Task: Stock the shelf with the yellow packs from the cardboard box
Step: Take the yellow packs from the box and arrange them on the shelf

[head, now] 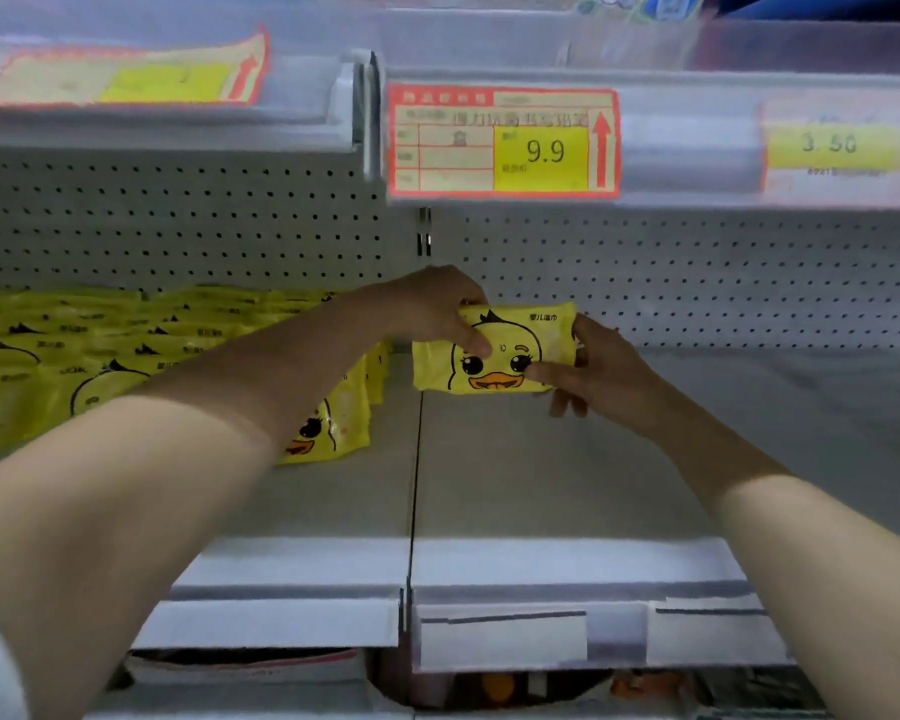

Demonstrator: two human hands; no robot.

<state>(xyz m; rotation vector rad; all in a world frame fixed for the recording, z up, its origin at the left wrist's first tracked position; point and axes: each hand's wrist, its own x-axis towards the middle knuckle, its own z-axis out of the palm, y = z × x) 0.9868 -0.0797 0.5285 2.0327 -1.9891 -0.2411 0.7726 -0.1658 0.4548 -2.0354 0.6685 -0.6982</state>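
Holding one yellow pack (500,350) by both ends, duck face turned to the camera, over the right bay of the shelf (541,485), just right of the seam between the two bays. Not possible to tell whether its lower edge touches the shelf.

Left hand (427,309) on the upper left corner: thumb pressed on the front, other fingers curled behind and hidden. Right hand (598,371) on the right end: thumb pinching the lower front, fingers bent round the back, only some fingertips (567,407) visible below the pack.

In the left bay, stocked packs (100,366) of the same kind, standing in rows, partly covered by the left forearm and cut off at the left edge.

Above, a price tag (505,142) reading 9.9, smaller print too blurred to read. Under the shelf, only dim shapes, hard to make out.
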